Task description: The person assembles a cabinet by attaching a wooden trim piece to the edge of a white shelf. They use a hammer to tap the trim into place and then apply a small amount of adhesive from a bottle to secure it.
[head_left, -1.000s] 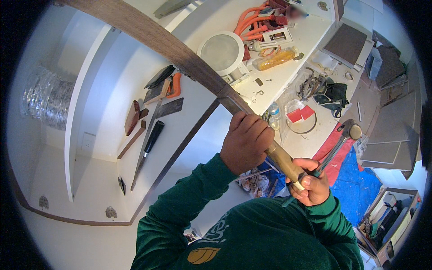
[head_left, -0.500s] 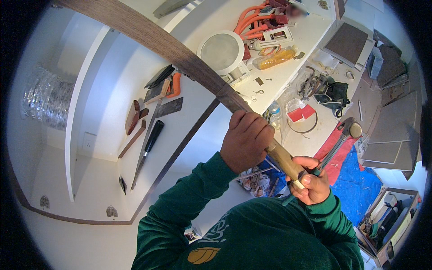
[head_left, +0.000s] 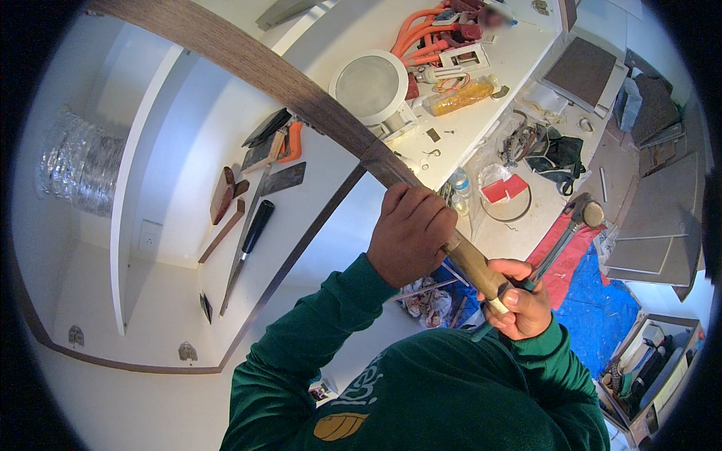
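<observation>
A long brown wood strip (head_left: 301,94) slants from the upper left down toward my hands. A seam crosses it just above my left hand (head_left: 412,234), which is wrapped round the wood. Below that hand shows a lighter, yellowish-brown length of wood (head_left: 478,270) with a pale band near its lower end. My right hand (head_left: 522,304) closes on a claw hammer (head_left: 558,250) with a steel shaft and a green grip. The hammer's head points up and to the right. The right fingers also touch the lower end of the wood; its exact contact is partly hidden.
On the left, a white cabinet panel bears a black-handled tool (head_left: 258,227) and an orange-handled saw (head_left: 292,143). A round lamp (head_left: 369,87), orange hoses (head_left: 423,34) and a yellow bottle (head_left: 462,96) lie on the white shelf. A tool box (head_left: 654,368) stands at lower right.
The hammer's head has shifted very slightly in the right hand. Both hands keep almost the same place and hold.
</observation>
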A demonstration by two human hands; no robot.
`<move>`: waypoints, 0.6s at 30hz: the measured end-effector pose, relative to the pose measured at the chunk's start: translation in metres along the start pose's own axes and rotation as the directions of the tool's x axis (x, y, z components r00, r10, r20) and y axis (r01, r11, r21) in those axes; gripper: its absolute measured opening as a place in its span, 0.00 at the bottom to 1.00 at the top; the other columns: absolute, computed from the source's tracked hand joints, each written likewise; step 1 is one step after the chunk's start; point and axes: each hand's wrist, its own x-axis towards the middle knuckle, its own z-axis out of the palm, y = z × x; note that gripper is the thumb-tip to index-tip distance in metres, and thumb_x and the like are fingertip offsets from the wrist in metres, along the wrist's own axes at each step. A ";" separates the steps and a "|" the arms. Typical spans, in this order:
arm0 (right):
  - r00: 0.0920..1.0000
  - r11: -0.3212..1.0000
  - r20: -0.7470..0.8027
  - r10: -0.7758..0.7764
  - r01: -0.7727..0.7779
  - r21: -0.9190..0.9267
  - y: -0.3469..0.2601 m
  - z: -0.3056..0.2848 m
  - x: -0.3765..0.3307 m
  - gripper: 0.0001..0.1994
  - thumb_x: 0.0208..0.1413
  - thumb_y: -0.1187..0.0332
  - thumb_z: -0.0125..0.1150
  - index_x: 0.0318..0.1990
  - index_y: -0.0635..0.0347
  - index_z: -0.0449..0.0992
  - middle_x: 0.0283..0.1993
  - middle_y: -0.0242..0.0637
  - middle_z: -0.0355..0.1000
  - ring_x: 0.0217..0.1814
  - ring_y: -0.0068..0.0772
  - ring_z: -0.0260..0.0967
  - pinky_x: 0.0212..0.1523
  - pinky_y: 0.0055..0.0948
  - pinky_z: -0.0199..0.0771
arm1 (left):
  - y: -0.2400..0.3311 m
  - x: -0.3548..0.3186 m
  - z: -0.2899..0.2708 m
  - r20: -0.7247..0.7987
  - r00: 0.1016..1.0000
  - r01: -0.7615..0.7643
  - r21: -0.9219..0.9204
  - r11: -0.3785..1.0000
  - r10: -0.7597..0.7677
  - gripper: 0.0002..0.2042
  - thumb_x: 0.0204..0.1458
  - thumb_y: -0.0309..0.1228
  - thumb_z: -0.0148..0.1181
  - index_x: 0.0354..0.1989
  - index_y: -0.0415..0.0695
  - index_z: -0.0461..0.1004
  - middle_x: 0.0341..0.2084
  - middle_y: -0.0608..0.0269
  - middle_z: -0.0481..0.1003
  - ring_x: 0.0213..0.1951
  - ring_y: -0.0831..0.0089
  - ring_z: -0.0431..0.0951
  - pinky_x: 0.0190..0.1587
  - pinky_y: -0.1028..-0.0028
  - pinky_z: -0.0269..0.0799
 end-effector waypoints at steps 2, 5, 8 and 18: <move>1.000 1.000 -0.001 0.001 -0.001 0.010 0.000 -0.002 0.000 0.28 0.52 0.72 0.65 0.61 0.67 0.68 0.39 0.54 0.76 0.16 0.18 0.57 0.18 0.19 0.60 | 0.000 0.000 -0.001 0.009 1.000 0.003 -0.005 1.000 -0.003 0.18 0.34 0.29 0.64 0.38 0.45 0.73 0.37 0.62 0.70 0.47 0.62 0.70 0.56 0.56 0.61; 1.000 1.000 -0.007 0.002 -0.002 0.011 -0.001 -0.001 -0.001 0.27 0.52 0.72 0.65 0.61 0.67 0.68 0.39 0.54 0.76 0.16 0.18 0.57 0.18 0.19 0.60 | 0.000 0.001 -0.001 0.016 1.000 0.001 -0.005 1.000 -0.001 0.18 0.33 0.29 0.64 0.38 0.45 0.72 0.37 0.62 0.70 0.47 0.62 0.70 0.56 0.56 0.61; 1.000 1.000 -0.016 0.002 -0.002 -0.003 -0.003 0.003 0.000 0.28 0.52 0.72 0.65 0.61 0.67 0.68 0.39 0.54 0.76 0.16 0.18 0.57 0.18 0.20 0.60 | 0.000 0.001 0.000 0.017 1.000 0.003 -0.006 1.000 -0.002 0.19 0.32 0.29 0.64 0.38 0.45 0.72 0.37 0.62 0.70 0.47 0.62 0.70 0.56 0.56 0.61; 1.000 1.000 -0.006 -0.019 0.019 -0.015 -0.001 -0.002 0.001 0.28 0.51 0.71 0.66 0.61 0.67 0.68 0.38 0.54 0.76 0.15 0.18 0.58 0.17 0.20 0.59 | 0.000 0.002 0.000 0.012 1.000 -0.001 0.004 1.000 0.001 0.19 0.32 0.29 0.64 0.38 0.46 0.72 0.37 0.63 0.70 0.47 0.63 0.70 0.55 0.56 0.61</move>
